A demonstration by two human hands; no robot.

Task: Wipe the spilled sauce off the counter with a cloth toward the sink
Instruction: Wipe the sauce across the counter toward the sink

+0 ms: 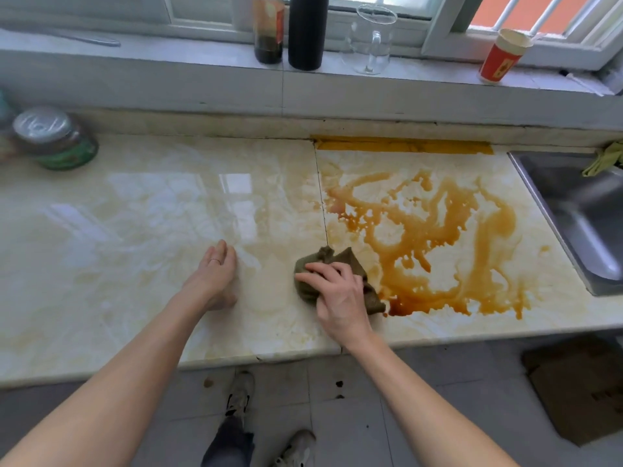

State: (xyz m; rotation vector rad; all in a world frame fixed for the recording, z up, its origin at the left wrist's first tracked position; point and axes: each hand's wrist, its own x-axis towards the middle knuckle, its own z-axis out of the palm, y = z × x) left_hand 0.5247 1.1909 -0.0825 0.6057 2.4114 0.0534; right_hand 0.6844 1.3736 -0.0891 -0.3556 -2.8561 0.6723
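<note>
Brown-orange sauce (435,237) is smeared in a wide puddle over the right half of the pale marble counter (135,214). A crumpled olive-green cloth (340,261) lies at the puddle's left edge, near the counter's front. My right hand (340,294) is on top of the cloth, fingers curled round it. My left hand (215,274) rests flat on the bare counter to the left, fingers straight. The steel sink (573,210) is set into the counter at the far right, beyond the sauce.
A green-labelled jar (57,139) stands at the counter's back left. On the window sill stand a sauce bottle (268,28), a black flask (307,32), a glass jug (372,38) and a red paper cup (504,55). A yellow-green rag (603,160) hangs at the sink's back. Cardboard (580,385) lies on the floor.
</note>
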